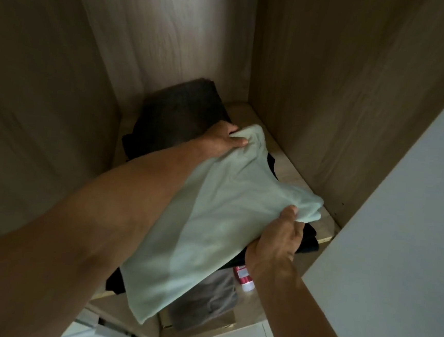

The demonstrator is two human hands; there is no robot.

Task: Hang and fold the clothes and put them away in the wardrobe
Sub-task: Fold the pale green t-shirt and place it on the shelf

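A folded pale green garment [211, 221] lies across a stack of dark clothes [308, 240] on a wooden wardrobe shelf [290, 169]. My left hand [223, 141] reaches deep into the wardrobe and grips the garment's far corner. Nearer the shelf's front edge, my right hand [281, 240] pinches the garment's right corner. The garment's near end hangs over the shelf's front edge. Behind it sits a pile of dark brown folded clothes [180, 111].
Wooden wardrobe walls [342, 98] close in on the left, back and right. A white door panel [402, 238] stands at the right. Below the shelf lie a grey garment [209, 301] and a red-and-white bottle [243, 275] on a lower shelf.
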